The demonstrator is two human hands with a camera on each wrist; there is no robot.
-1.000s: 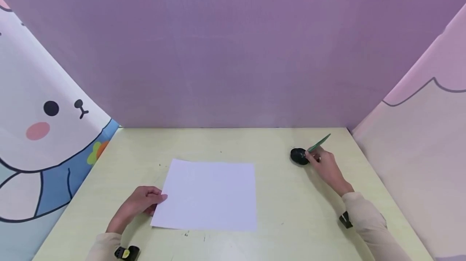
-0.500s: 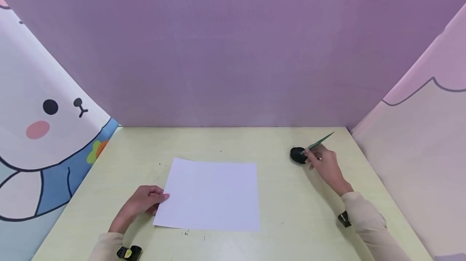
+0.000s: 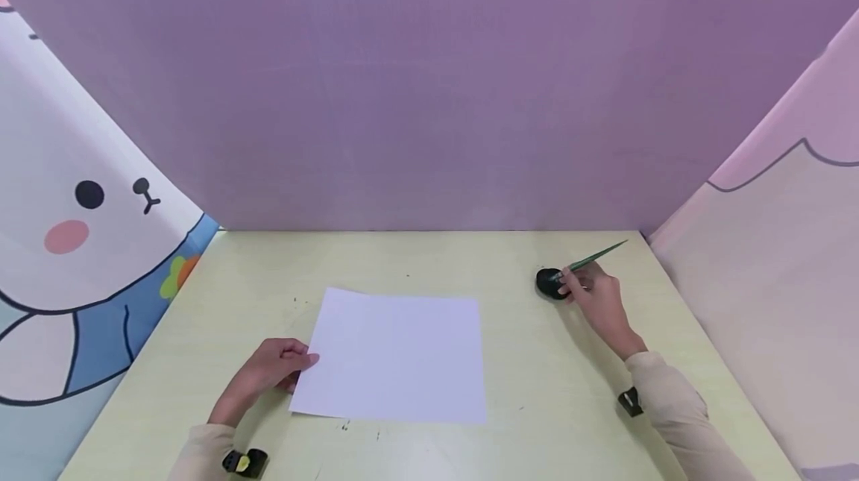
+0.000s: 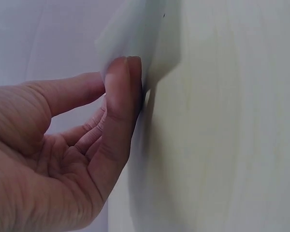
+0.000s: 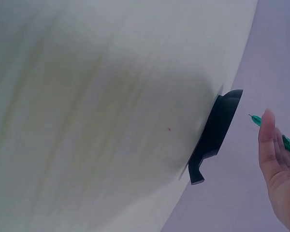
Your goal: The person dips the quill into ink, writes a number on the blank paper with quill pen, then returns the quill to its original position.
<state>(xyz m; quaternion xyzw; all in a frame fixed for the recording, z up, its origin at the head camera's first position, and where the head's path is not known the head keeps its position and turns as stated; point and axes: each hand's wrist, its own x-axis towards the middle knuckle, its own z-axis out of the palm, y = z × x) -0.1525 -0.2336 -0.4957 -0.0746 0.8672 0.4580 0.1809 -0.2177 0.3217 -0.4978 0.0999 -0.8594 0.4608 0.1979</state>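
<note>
A white sheet of paper (image 3: 396, 358) lies on the table. At its left edge my left hand (image 3: 268, 369) pinches the paper between thumb and fingers. In the left wrist view, the paper's corner (image 4: 140, 34) curls up above the fingertips, off the table. My right hand (image 3: 604, 306) holds a slim green pen (image 3: 599, 253) with a tapered tail. A fine point shows on the pen (image 5: 256, 119) in the right wrist view. Beside that hand sits a black, rounded, dish-like thing (image 3: 547, 283) with a short handle; its inside is hard to make out.
The pale table (image 3: 429, 261) ends at a purple wall (image 3: 429, 93) behind. Printed panels stand at the left (image 3: 107, 257) and right (image 3: 772, 317). Dark specks mark the table near the paper's lower edge.
My left hand and the paper have slid a little to the right. The pen has tilted lower, its tail pointing farther right; my right hand stays by the black thing.
</note>
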